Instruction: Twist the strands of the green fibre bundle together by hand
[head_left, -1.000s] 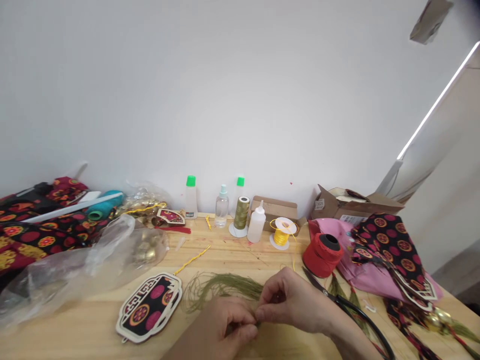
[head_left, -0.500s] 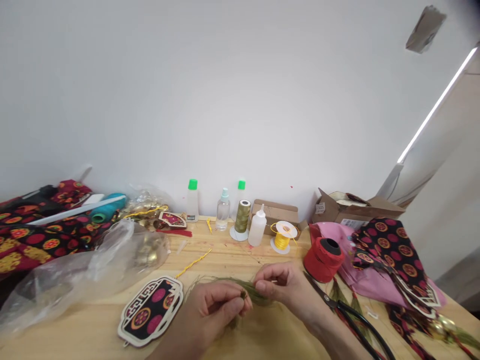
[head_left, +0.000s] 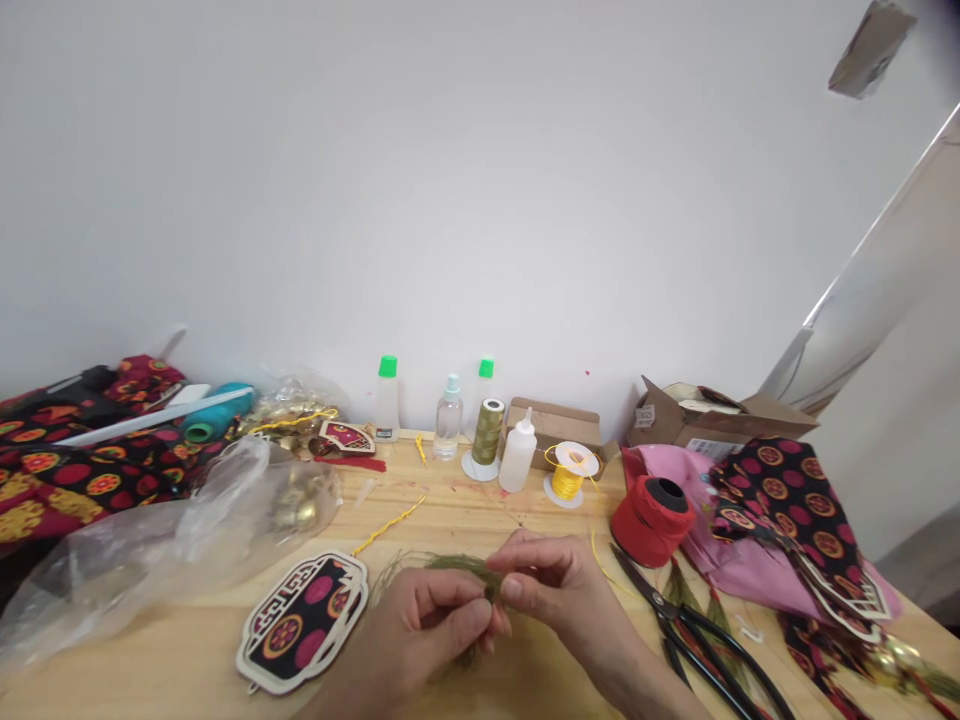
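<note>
My left hand (head_left: 442, 615) pinches a bundle of olive-green thread (head_left: 457, 563) close to the table's front. Right against it, my right hand (head_left: 541, 580) has thumb and fingers closed on the same strands, its fingertips nearly meeting the left ones. Loose thread ends fan out behind and below the hands. To the left lies a wooden-framed pendant (head_left: 304, 622) with patterned black fabric and a yellow cord (head_left: 388, 525). Black-handled scissors (head_left: 701, 635) rest open on the table beside my right forearm.
Along the wall stand a squeeze bottle (head_left: 517, 452), a spray bottle (head_left: 448, 425), an olive thread spool (head_left: 489, 435) and a yellow cord spool (head_left: 568, 478). A red thread cone (head_left: 651, 522) and pink cloth (head_left: 739, 575) lie right. A plastic bag (head_left: 172, 540) and patterned fabric (head_left: 67, 465) cover the left.
My right hand has moved left to the left hand's fingertips. The left hand stays nearly in place, still pinching the thread. More of the scissors now shows.
</note>
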